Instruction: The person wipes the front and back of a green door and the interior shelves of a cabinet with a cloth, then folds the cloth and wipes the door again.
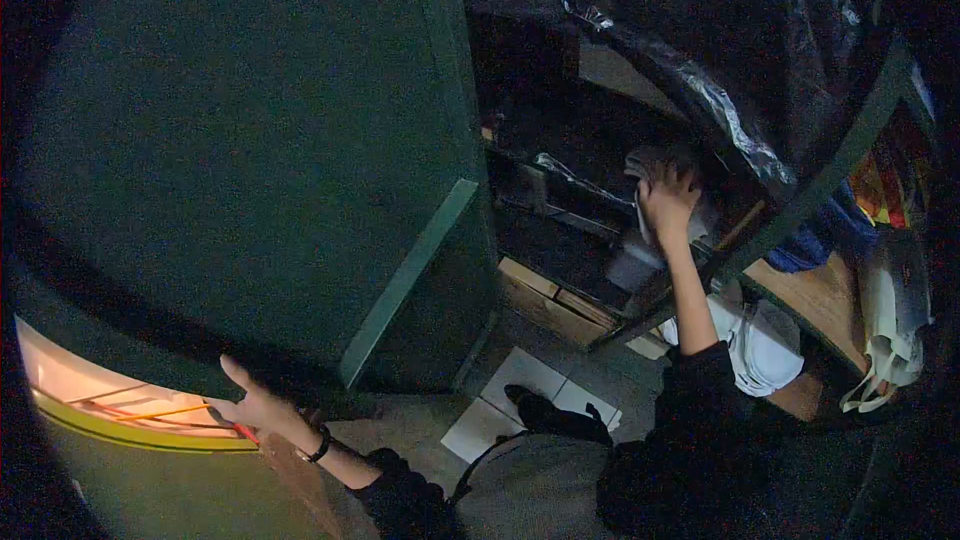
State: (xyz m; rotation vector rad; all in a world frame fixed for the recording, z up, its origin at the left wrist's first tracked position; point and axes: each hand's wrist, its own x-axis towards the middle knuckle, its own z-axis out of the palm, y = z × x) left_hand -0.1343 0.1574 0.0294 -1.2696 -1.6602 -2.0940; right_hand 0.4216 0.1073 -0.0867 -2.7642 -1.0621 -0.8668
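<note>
My right hand (pixel 670 202) reaches into a dark shelf compartment, its fingers spread over a folded grey-white cloth (pixel 648 162). Below its wrist lies a pale, boxy item (pixel 634 262), partly in shadow. My left hand (pixel 258 410), with a dark band at the wrist, is low on the left with its thumb raised away from the fingers. It is just under the lower edge of a large dark green panel (pixel 250 160), beside thin orange and red sticks (pixel 165 413) in a lit recess. Nothing shows in its grasp.
Shiny clear plastic sheeting (pixel 720 105) hangs over the shelf top. A wooden drawer front (pixel 550 305) is below. White fabric (pixel 765 350), blue cloth (pixel 815 240) and a cream bag (pixel 885 340) occupy the right side. Pale tiles (pixel 490 430) lie on the floor by a dark shoe (pixel 540 408).
</note>
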